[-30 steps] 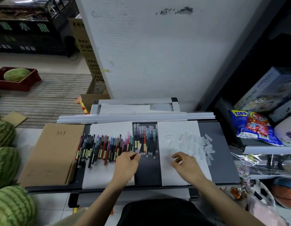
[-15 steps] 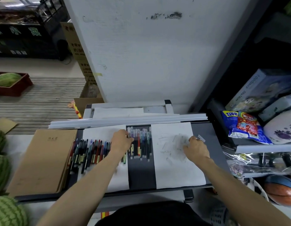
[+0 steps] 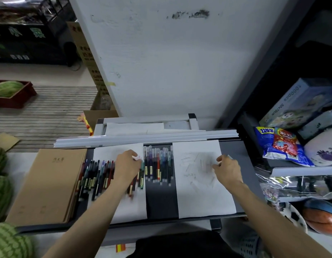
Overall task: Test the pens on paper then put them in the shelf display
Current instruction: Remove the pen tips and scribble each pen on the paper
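Several loose coloured pens lie in a pile on the left white sheet. My left hand rests over the pile's right end, fingers curled round a pen whose pink-white tip sticks out. A tidy row of clear-barrelled pens lies on the dark shelf board between the sheets. The right sheet bears faint scribbles. My right hand sits at its upper right edge and pinches a small clear piece.
A stack of brown notebooks lies left of the pens, with watermelons beyond. Long white rails run along the board's far edge under a white wall. Snack bags, boxes and balls fill the right shelves.
Both hands have moved away from me, towards the far edge of the sheets. The scatter of small clear pieces seen on the right sheet a second ago no longer shows there.
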Demonstrator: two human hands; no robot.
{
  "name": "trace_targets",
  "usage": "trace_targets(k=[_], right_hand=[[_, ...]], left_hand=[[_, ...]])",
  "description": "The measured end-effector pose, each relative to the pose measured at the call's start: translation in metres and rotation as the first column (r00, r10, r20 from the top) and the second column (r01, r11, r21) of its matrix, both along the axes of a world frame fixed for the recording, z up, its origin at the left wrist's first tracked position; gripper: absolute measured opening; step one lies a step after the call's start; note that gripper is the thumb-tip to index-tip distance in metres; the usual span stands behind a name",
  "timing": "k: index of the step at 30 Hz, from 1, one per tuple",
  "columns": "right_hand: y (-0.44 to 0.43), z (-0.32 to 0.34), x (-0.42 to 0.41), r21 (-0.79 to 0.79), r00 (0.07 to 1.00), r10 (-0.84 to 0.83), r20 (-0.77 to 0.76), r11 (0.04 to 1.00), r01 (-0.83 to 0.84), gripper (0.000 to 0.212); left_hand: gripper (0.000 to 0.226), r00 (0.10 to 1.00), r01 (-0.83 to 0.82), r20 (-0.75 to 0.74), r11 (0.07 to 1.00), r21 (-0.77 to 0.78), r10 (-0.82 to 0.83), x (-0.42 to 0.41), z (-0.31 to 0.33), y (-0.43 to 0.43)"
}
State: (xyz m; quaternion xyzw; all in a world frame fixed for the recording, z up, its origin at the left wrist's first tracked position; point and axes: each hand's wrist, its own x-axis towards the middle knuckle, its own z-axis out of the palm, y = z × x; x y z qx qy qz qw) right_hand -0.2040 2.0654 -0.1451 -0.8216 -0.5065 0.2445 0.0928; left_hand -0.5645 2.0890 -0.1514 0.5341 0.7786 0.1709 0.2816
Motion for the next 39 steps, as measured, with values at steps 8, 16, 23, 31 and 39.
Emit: trace_targets(k=[8,16,23,31,39], right_hand=[[0.008,0.010,-0.044,0.048,0.971,0.234,0.048,0.971,-0.236,0.018],[-0.003,0.017,-0.098,0.093,0.913,0.234,-0.333,0.972,-0.215,0.007],[-0.021,0.026,-0.114,0.086,0.857,0.230,-0.461,0.973,-0.215,0.007],[-0.033,0.041,-0.120,0.062,0.778,0.166,-0.606,0.985,-0.162,0.012],[-0.041,0.053,-0.115,0.029,0.612,0.086,-0.786,0.994,-0.103,0.015]], left_hand=[[0.028,0.977,0.006,-0.209,0.990,-0.142,-0.036,-0.033,-0.003,-0.042],[0.031,0.943,0.008,-0.324,0.975,-0.224,-0.082,-0.021,0.006,-0.039],[0.023,0.916,-0.034,-0.393,0.965,-0.260,-0.073,-0.017,0.011,-0.037],[0.028,0.904,-0.016,-0.406,0.940,-0.340,-0.132,-0.020,0.008,-0.040],[0.035,0.936,-0.044,-0.347,0.965,-0.257,-0.049,-0.037,0.012,-0.057]])
